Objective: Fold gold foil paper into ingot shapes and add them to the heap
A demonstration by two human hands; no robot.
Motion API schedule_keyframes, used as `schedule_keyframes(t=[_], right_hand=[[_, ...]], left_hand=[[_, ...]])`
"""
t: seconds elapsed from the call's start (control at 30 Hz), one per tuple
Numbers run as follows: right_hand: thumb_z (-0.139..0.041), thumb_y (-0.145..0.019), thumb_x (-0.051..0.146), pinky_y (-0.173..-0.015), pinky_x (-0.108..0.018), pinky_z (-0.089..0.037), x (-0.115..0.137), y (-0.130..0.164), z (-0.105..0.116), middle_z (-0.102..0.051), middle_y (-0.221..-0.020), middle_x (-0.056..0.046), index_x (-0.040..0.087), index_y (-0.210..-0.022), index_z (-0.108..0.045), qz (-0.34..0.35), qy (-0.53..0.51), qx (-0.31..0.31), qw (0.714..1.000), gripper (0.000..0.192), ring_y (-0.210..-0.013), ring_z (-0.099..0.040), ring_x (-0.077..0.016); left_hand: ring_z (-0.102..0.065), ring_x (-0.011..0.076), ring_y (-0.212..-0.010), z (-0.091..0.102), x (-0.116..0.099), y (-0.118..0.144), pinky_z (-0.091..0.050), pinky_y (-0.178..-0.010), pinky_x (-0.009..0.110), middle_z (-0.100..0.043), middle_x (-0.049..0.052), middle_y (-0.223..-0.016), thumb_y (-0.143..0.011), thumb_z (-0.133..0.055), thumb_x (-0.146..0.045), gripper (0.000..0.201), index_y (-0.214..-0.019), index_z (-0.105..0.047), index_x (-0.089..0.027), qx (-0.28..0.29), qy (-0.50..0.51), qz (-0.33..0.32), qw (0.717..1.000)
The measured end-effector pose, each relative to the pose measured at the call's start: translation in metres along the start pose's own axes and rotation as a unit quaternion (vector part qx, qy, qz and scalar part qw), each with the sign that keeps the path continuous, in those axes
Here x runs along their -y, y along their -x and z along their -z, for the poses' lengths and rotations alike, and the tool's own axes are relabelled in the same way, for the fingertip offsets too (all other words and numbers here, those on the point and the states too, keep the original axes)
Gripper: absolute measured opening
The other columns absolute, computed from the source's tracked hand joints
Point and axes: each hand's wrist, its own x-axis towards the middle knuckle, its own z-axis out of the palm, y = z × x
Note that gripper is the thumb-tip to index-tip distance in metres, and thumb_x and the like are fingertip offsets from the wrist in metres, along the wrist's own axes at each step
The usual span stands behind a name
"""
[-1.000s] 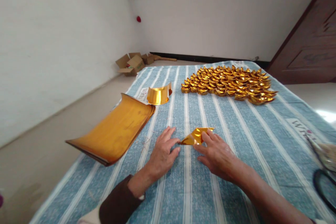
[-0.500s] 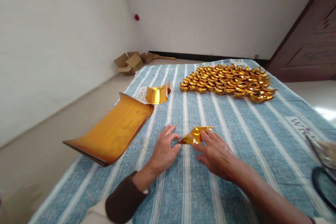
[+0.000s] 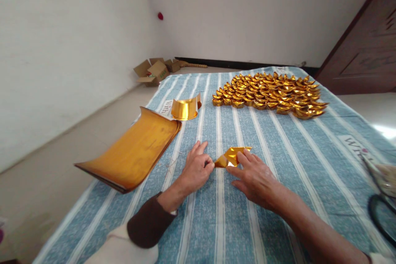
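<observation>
A small folded piece of gold foil paper (image 3: 232, 155) lies on the striped cloth in front of me, its left end narrowed to a point. My left hand (image 3: 197, 169) pinches that pointed end between thumb and forefinger, the other fingers raised. From the right, my right hand (image 3: 255, 175) holds the foil down with its fingertips on the right part and lower edge; its thumb rests lower, apart from the foil. Farther back on the right stand rows of folded gold foil ingots (image 3: 269, 93).
Left of my hands lies a stack of large gold foil sheets (image 3: 133, 152). Behind it sits a smaller curved gold foil pile (image 3: 185, 109). Scissors (image 3: 379, 210) lie at the right edge, by a clear bag. Cardboard boxes (image 3: 154, 72) stand on the floor beyond the blue striped cloth (image 3: 262, 239).
My left thumb and forefinger have closed on the foil's left tip, where they were apart before. My right hand stays nearly in place on the foil. The view has shifted slightly.
</observation>
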Motion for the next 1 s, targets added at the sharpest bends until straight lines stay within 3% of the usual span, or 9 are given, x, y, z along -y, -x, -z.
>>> schedule_keyframes(t=[0.2,0.6,1.0], right_hand=[[-0.069,-0.083,0.036,-0.090,-0.049,-0.045,0.000,0.000,0.000,-0.059,-0.118,-0.014,0.028,-0.120,-0.063,-0.001,0.002,-0.001,1.000,0.038,-0.111,-0.052,-0.0343],[-0.069,-0.083,0.039,-0.090,-0.051,-0.044,0.003,-0.001,-0.003,-0.059,-0.121,-0.017,0.030,-0.128,-0.059,0.000,0.044,-0.015,0.999,0.047,-0.114,-0.051,-0.0389],[-0.068,-0.084,0.038,-0.090,-0.051,-0.044,0.004,-0.001,-0.003,-0.058,-0.123,-0.016,0.029,-0.126,-0.060,0.000,0.040,-0.013,0.999,0.044,-0.115,-0.049,-0.0386]], left_hand=[[-0.021,0.0371,-0.146,0.006,0.000,-0.003,-0.023,-0.114,0.059,-0.042,0.008,-0.151,-0.079,-0.058,-0.009,0.015,-0.067,-0.064,-0.016,0.036,-0.016,-0.008,0.999],[-0.020,0.0375,-0.146,0.009,0.004,-0.009,-0.022,-0.113,0.062,-0.041,0.005,-0.152,-0.076,-0.060,-0.008,0.015,-0.066,-0.066,-0.017,0.051,-0.023,-0.026,0.998],[-0.025,0.0384,-0.144,0.011,-0.001,-0.011,-0.026,-0.112,0.060,-0.044,0.005,-0.150,-0.071,-0.062,-0.008,0.016,-0.058,-0.065,-0.017,0.051,-0.048,-0.019,0.997]])
